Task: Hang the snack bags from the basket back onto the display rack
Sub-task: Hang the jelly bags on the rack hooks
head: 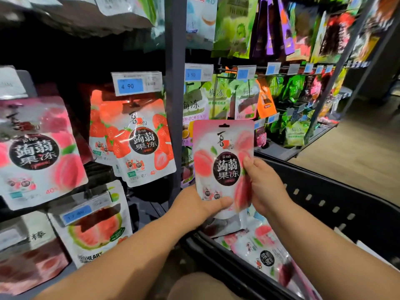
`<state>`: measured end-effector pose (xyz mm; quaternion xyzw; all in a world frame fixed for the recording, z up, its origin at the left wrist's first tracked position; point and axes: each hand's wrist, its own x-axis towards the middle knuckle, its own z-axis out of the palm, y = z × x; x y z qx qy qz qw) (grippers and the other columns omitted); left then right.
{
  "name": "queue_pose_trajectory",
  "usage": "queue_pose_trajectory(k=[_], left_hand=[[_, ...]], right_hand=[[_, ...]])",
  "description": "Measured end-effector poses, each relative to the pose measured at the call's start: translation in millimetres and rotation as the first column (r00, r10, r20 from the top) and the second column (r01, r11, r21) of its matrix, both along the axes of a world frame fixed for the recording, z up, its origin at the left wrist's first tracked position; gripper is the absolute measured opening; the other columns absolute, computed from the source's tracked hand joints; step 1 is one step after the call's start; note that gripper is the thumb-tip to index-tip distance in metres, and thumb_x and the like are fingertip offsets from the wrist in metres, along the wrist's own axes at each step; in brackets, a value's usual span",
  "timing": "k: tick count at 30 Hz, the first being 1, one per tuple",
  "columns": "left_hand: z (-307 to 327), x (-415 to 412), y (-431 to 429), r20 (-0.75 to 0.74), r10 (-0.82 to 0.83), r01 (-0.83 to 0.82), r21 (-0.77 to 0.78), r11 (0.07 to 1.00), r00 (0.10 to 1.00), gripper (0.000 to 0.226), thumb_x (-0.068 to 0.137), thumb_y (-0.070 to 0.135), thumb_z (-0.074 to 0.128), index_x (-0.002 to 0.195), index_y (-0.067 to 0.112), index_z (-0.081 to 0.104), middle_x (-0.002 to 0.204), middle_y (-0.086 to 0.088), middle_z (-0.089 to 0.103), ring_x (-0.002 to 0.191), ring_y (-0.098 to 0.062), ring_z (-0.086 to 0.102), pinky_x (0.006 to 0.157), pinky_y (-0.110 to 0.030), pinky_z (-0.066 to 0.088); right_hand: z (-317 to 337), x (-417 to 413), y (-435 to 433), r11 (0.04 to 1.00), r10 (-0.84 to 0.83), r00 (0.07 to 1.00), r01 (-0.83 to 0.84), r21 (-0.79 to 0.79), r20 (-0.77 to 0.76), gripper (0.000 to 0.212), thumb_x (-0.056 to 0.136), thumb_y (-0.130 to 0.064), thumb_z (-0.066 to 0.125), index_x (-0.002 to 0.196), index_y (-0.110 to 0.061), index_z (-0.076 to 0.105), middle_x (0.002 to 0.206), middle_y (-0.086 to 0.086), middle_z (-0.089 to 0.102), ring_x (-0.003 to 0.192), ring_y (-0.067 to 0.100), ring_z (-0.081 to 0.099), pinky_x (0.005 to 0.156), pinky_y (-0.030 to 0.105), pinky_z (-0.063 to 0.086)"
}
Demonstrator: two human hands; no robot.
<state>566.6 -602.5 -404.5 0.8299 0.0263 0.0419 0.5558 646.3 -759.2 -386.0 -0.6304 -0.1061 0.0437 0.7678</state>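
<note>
A pink peach jelly bag stands upright in front of me, its hang hole at the top. My left hand grips its bottom edge with the thumb across the front. My right hand holds its right side, thumb on the front. Below them sits the black basket with more snack bags lying in it. On the display rack at the left hang matching peach bags and strawberry bags under a 4.90 price tag.
A dark upright post divides the rack sections. Green plum jelly bags and other snacks hang to the right. Watermelon-print bags hang low at the left. Wooden floor lies beyond the basket.
</note>
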Motion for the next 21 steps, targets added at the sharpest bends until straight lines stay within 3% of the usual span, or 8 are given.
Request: queue_pose_trajectory(k=[3,5,7,10,13,15,17,21], left_hand=[[-1,0,7,0.026,0.05,-0.045,-0.148,0.988,0.998,0.028,0.068,0.029,0.089,0.088,0.036,0.071,0.087,0.017,0.074,0.084,0.002,0.069,0.08,-0.021,0.051],[0,-3,11,0.022,0.063,-0.058,-0.155,0.986,0.998,0.032,0.066,0.031,0.09,0.092,0.034,0.072,0.092,0.013,0.076,0.09,-0.006,0.071,0.083,-0.026,0.052],[0,-6,17,0.03,0.085,-0.08,-0.137,0.987,0.996,0.03,0.068,0.03,0.089,0.093,0.034,0.072,0.094,0.012,0.076,0.091,-0.006,0.07,0.081,-0.022,0.05],[1,-12,26,0.036,0.184,-0.175,-0.171,0.97,0.982,0.024,0.076,0.024,0.084,0.097,0.028,0.072,0.093,0.012,0.074,0.087,-0.004,0.068,0.072,-0.015,0.049],[-4,-17,38,0.01,0.254,-0.244,-0.245,0.938,0.967,0.023,0.075,0.024,0.084,0.094,0.027,0.071,0.094,0.01,0.074,0.088,-0.008,0.069,0.078,-0.024,0.051],[-8,-20,45,-0.009,0.265,-0.257,-0.284,0.924,0.964,0.031,0.071,0.029,0.087,0.098,0.027,0.072,0.097,0.008,0.076,0.094,-0.013,0.07,0.089,-0.033,0.052],[-11,-23,49,-0.01,0.258,-0.247,-0.315,0.916,0.966,0.036,0.07,0.031,0.086,0.103,0.027,0.072,0.099,0.01,0.076,0.096,-0.013,0.071,0.091,-0.035,0.052],[-13,-26,49,0.005,0.261,-0.247,-0.305,0.92,0.965,0.021,0.08,0.019,0.08,0.096,0.029,0.07,0.086,0.018,0.074,0.077,0.005,0.068,0.072,-0.017,0.048]], right_hand=[[-4,1,8,0.999,0.043,0.999,-0.043,-0.022,0.011,0.053,0.095,-0.042,0.058,0.11,0.009,0.056,0.101,0.027,0.067,0.091,0.032,0.064,0.085,0.048,0.053],[-7,4,6,0.99,0.091,0.996,-0.088,-0.111,0.019,0.073,0.081,-0.062,0.065,0.109,0.005,0.057,0.101,0.025,0.066,0.089,0.034,0.063,0.084,0.05,0.051],[-15,6,1,0.96,0.114,0.993,-0.103,-0.259,0.027,0.062,0.084,-0.062,0.062,0.101,-0.003,0.062,0.096,0.019,0.067,0.086,0.033,0.064,0.083,0.05,0.055],[-40,12,-11,0.875,0.09,0.993,-0.043,-0.483,0.075,0.023,0.098,-0.033,0.057,0.095,-0.013,0.067,0.086,0.001,0.07,0.087,0.026,0.066,0.087,0.042,0.054],[-72,17,-24,0.552,0.253,0.953,-0.003,-0.834,0.165,0.017,0.095,-0.032,0.063,0.105,-0.02,0.071,0.098,-0.011,0.069,0.098,0.013,0.064,0.094,0.032,0.049],[-83,18,-28,0.363,0.375,0.917,-0.008,-0.932,0.138,0.027,0.094,-0.038,0.064,0.115,-0.023,0.07,0.113,-0.009,0.068,0.11,0.011,0.059,0.099,0.031,0.045],[-89,18,-29,0.247,0.448,0.888,-0.017,-0.969,0.099,0.035,0.092,-0.044,0.063,0.123,-0.027,0.067,0.124,-0.005,0.065,0.119,0.014,0.056,0.1,0.03,0.043],[-109,25,-35,0.059,0.5,0.866,-0.011,-0.998,0.02,0.049,0.087,-0.056,0.063,0.132,-0.036,0.059,0.138,-0.009,0.057,0.14,0.016,0.037,0.112,0.04,0.033]])
